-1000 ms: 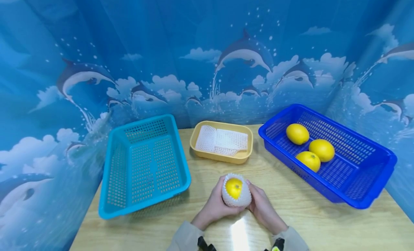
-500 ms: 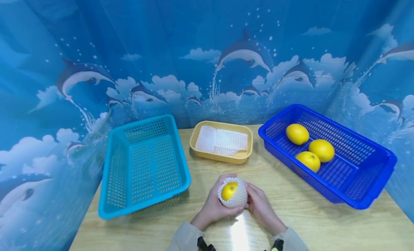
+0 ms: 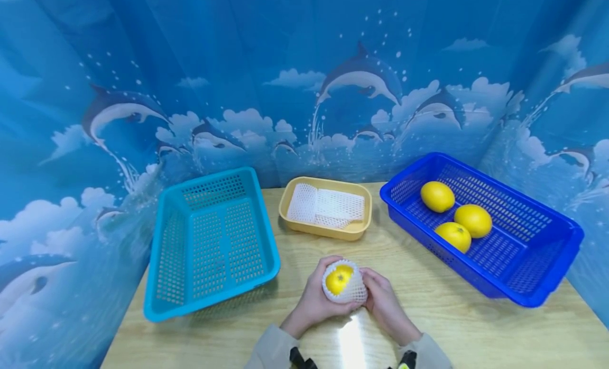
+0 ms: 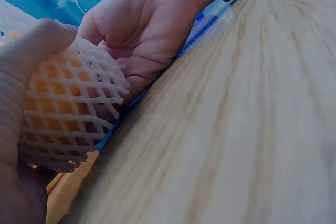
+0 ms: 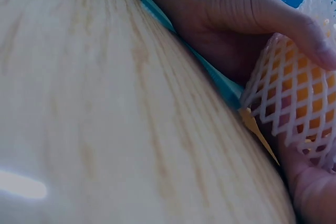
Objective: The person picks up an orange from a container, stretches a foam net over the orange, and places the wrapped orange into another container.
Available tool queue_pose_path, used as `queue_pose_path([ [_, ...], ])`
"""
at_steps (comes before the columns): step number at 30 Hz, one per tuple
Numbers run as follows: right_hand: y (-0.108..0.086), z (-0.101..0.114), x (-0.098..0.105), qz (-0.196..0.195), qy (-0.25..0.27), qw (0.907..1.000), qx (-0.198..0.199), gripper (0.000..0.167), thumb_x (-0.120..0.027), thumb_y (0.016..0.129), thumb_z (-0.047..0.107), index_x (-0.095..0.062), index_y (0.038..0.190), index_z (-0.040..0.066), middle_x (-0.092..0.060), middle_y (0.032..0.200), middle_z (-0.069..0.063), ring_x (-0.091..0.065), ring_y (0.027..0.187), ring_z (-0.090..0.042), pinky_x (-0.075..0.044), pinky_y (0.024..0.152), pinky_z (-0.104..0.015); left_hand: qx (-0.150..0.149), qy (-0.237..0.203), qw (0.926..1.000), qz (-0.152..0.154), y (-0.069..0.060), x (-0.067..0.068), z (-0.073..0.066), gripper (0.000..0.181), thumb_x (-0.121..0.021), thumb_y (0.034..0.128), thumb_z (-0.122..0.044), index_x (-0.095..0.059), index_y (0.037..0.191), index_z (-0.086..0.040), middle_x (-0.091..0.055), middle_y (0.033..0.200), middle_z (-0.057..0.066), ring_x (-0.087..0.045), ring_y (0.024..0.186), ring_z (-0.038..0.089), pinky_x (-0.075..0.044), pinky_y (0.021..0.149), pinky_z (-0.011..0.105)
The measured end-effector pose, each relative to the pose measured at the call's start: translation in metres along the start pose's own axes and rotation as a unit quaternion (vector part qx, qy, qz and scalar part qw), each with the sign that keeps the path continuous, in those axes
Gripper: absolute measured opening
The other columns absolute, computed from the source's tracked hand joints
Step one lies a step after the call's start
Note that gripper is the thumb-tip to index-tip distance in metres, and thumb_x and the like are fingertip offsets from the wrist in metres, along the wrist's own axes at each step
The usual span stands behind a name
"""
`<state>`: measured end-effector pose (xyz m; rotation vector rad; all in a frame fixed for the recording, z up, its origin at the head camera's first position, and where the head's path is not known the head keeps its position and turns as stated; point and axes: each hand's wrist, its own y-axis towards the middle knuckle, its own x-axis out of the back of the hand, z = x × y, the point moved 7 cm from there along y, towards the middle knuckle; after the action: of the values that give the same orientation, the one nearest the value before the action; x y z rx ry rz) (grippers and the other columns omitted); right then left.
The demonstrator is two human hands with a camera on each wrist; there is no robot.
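Note:
A yellow lemon (image 3: 338, 280) sits inside a white foam net sleeve (image 3: 356, 292), one end of it showing through the opening. My left hand (image 3: 317, 297) grips the sleeved lemon from the left, its thumb across the mesh in the right wrist view. On the other side, my right hand (image 3: 384, 306) holds the sleeve's right edge with curled fingers, partly hidden behind the mesh in the left wrist view. Both hands are just above the wooden table (image 3: 304, 247), near its front.
A teal basket (image 3: 223, 242) stands at the left. A small yellow tray (image 3: 328, 232) with flat white foam nets (image 3: 340, 204) is at the back middle. At the right, a blue basket (image 3: 518, 258) bears three lemons (image 3: 473, 221). A dolphin-print curtain (image 3: 304, 110) hangs behind.
The sleeved lemon has shifted slightly left and turned in my hands, its bare end now facing more to the left. My right fingers have stayed at the sleeve's right side. The baskets have not moved.

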<state>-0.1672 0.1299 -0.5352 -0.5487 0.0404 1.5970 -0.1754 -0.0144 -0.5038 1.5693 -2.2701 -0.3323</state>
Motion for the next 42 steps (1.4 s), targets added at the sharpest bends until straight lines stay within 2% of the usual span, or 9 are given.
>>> queue_pose_path([
  [4, 0.001, 0.000, 0.002, -0.021, 0.006, 0.9998, 0.005, 0.021, -0.044, 0.102, 0.010, -0.060, 0.110, 0.000, -0.062, 0.109, -0.009, -0.064, 0.098, -0.017, -0.055, 0.087, -0.031, 0.017, -0.002, 0.9999, 0.003, 0.000, -0.001, 0.003, 0.094, -0.094, 0.0614, -0.008, -0.042, 0.138, -0.022, -0.058, 0.131, 0.000, -0.058, 0.117, 0.021, -0.045, 0.103, 0.038],
  [13, 0.000, 0.000, 0.005, -0.036, 0.011, 0.9993, 0.002, 0.019, -0.046, 0.100, 0.011, -0.057, 0.111, 0.001, -0.059, 0.115, -0.013, -0.063, 0.104, -0.023, -0.054, 0.089, -0.036, 0.046, -0.025, 0.9986, -0.001, -0.001, -0.001, 0.005, 0.089, -0.093, 0.0627, -0.008, -0.043, 0.136, -0.020, -0.059, 0.130, 0.002, -0.058, 0.117, 0.020, -0.044, 0.104, 0.036],
  [18, 0.000, 0.001, 0.005, -0.043, 0.016, 0.9990, 0.003, 0.018, -0.047, 0.101, 0.011, -0.058, 0.110, 0.002, -0.059, 0.116, -0.012, -0.062, 0.104, -0.023, -0.054, 0.088, -0.037, 0.049, -0.034, 0.9982, -0.002, 0.000, -0.001, 0.006, 0.089, -0.093, 0.0624, -0.006, -0.044, 0.135, -0.019, -0.061, 0.127, 0.003, -0.059, 0.115, 0.021, -0.045, 0.103, 0.036],
  [26, 0.000, 0.000, 0.005, -0.043, 0.018, 0.9989, 0.002, 0.021, -0.049, 0.101, 0.015, -0.054, 0.118, 0.002, -0.059, 0.116, -0.009, -0.062, 0.101, -0.019, -0.054, 0.085, -0.032, 0.052, -0.013, 0.9986, -0.003, 0.000, -0.001, 0.001, 0.099, -0.093, 0.0592, -0.001, -0.037, 0.140, -0.010, -0.057, 0.130, 0.004, -0.057, 0.117, 0.020, -0.042, 0.106, 0.037],
  [30, 0.001, 0.000, 0.003, -0.008, 0.032, 0.9994, -0.006, 0.027, -0.048, 0.103, 0.024, -0.054, 0.120, 0.005, -0.060, 0.118, -0.009, -0.061, 0.105, -0.020, -0.053, 0.088, -0.034, 0.048, -0.015, 0.9987, -0.012, 0.001, 0.001, -0.015, 0.098, -0.091, 0.0595, 0.003, -0.034, 0.139, -0.005, -0.056, 0.129, 0.008, -0.056, 0.116, 0.021, -0.041, 0.107, 0.039],
  [34, -0.002, 0.003, -0.002, 0.062, 0.031, 0.9976, 0.009, 0.025, -0.044, 0.106, 0.028, -0.057, 0.119, 0.012, -0.061, 0.120, -0.006, -0.061, 0.108, -0.019, -0.052, 0.092, -0.036, 0.049, -0.028, 0.9983, -0.012, 0.002, 0.003, -0.031, 0.087, -0.090, 0.0615, 0.004, -0.040, 0.133, -0.009, -0.058, 0.127, 0.008, -0.057, 0.115, 0.020, -0.041, 0.106, 0.037],
  [37, -0.004, 0.005, -0.003, 0.095, 0.032, 0.9947, 0.024, 0.021, -0.043, 0.106, 0.026, -0.059, 0.117, 0.016, -0.061, 0.119, -0.002, -0.061, 0.107, -0.017, -0.052, 0.092, -0.035, 0.065, -0.036, 0.9972, -0.008, 0.002, 0.002, -0.025, 0.085, -0.090, 0.0620, 0.005, -0.043, 0.131, -0.012, -0.059, 0.128, 0.004, -0.057, 0.116, 0.019, -0.041, 0.106, 0.036],
  [42, -0.004, 0.005, -0.003, 0.093, 0.047, 0.9944, 0.018, 0.021, -0.044, 0.106, 0.025, -0.060, 0.117, 0.017, -0.060, 0.122, -0.002, -0.061, 0.109, -0.018, -0.051, 0.094, -0.037, 0.052, -0.032, 0.9981, -0.013, 0.000, 0.000, -0.006, 0.095, -0.091, 0.0610, 0.003, -0.038, 0.139, -0.013, -0.050, 0.136, 0.005, -0.052, 0.122, 0.023, -0.038, 0.108, 0.039],
])
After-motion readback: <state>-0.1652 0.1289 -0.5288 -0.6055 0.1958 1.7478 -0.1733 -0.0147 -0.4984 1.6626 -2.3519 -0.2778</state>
